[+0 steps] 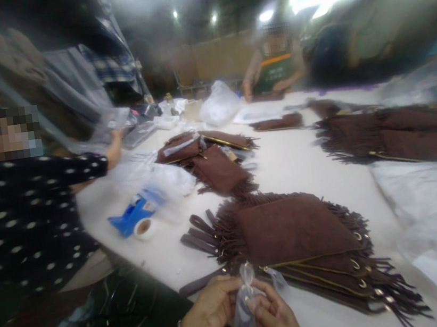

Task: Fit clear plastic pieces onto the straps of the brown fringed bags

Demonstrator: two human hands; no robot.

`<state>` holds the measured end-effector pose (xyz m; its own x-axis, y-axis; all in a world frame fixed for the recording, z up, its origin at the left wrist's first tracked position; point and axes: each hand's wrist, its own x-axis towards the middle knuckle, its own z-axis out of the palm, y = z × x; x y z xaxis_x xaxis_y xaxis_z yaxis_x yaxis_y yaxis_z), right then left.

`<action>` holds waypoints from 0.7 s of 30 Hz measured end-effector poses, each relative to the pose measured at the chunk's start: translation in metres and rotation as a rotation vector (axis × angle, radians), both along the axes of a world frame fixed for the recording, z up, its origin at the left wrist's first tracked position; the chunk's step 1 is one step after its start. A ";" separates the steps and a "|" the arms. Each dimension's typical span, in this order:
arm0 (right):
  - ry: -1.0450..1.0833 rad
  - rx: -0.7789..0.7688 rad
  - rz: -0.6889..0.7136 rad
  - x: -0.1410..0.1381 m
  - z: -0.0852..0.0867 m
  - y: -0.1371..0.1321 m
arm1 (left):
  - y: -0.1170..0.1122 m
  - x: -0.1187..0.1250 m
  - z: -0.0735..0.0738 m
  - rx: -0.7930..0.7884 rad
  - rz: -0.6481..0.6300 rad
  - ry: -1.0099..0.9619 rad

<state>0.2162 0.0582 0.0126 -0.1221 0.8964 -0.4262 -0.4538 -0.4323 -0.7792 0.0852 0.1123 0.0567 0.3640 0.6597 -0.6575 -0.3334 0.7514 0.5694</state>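
White worktable (292,175) underneath, both hands, left hand (216,303) and right hand (273,320), pinch a clear plastic bag (245,288) beside stacked brown fringed bags (301,238).

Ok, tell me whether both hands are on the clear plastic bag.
Yes, the left hand and right hand both pinch the clear plastic bag.
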 end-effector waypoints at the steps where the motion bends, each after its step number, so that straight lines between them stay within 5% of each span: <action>1: 0.007 0.000 -0.012 0.000 0.000 0.000 | 0.000 0.000 0.001 -0.017 0.002 -0.005; 5: 0.042 0.013 -0.054 0.001 0.003 0.000 | 0.001 0.002 0.000 -0.102 0.038 -0.031; 10: 0.074 0.015 0.067 0.007 0.007 0.003 | -0.001 0.001 -0.006 -0.243 0.027 -0.096; 21: 0.291 -0.084 0.059 0.009 0.016 0.004 | -0.011 0.005 -0.008 -0.261 -0.029 -0.188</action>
